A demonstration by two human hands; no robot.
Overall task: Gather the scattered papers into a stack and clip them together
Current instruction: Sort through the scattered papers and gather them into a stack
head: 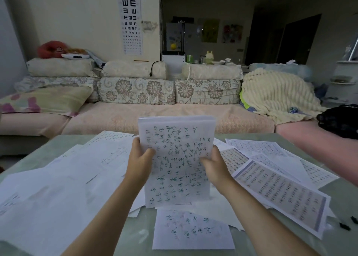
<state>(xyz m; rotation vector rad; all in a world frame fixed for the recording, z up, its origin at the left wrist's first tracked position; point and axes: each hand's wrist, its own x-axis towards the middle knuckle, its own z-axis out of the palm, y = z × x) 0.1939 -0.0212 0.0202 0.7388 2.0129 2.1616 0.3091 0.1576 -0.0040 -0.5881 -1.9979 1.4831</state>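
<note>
White stack of papers (177, 159) bears green handwritten characters; table (29, 159) pale green; sofa cushions (135, 90) at 12 o'clock cream with brown floral print; blanket (279, 95) at 2 o'clock ribbed cream.

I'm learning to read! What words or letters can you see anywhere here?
Eye chart on the wall: only "E" shapes turned different ways; lower rows too small.
Held stack of papers: green handwriting, unreadable.
Sheets on the table: print too blurred.

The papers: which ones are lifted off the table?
Only the stack of handwritten sheets, held upright at its two sides by the left hand and the right hand. All other sheets lie flat on the table.
</note>
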